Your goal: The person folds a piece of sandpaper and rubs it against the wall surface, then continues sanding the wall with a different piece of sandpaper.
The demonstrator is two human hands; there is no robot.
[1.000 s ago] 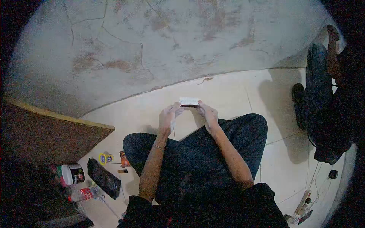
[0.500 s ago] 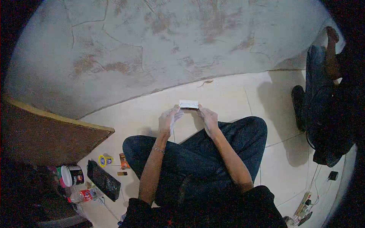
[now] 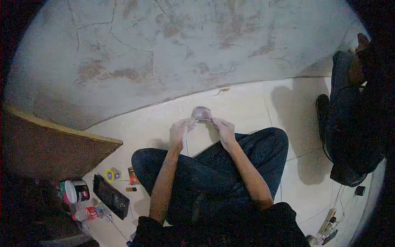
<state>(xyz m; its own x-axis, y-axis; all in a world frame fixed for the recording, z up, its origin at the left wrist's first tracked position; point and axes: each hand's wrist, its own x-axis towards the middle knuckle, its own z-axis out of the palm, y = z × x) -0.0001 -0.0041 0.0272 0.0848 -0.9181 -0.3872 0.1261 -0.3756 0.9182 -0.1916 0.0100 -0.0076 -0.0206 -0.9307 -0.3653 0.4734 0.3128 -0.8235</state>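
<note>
Fingers of both hands are pinching a small pale object (image 3: 202, 113) out in front of the crossed knees, the left hand (image 3: 180, 131) taking its left edge and the right hand (image 3: 224, 128) its right edge, so that it is hanging stretched between them above the floor tiles (image 3: 247, 103). It is looking rounded along the top and slightly translucent, perhaps thin paper or film being held taut and bowed; what it is exactly is too small and blurred to tell. Both hands are closed on it at the fingertips only, with the palms turned inward, which is keeping the piece clear of the lap and facing the person, probably so that it can be seen and worked with fine control. Forearms are resting over the dark jeans (image 3: 214, 173), likely steadying the pinch.

Supplies are lying within left-arm reach on the tiles beside the left knee: a dark phone (image 3: 110, 196) lying flat, a white-lidded jar (image 3: 78, 191) just beyond it, a small bottle with a red label (image 3: 90, 212), a yellow ring-shaped item (image 3: 111, 175) and a small orange packet (image 3: 133, 175), all near one another beside a wooden board (image 3: 53, 148) that is leaning at the wall. Another person in dark clothing (image 3: 349, 123) is sitting well apart at the right edge, near a cable and plug strip (image 3: 329, 222)
</note>
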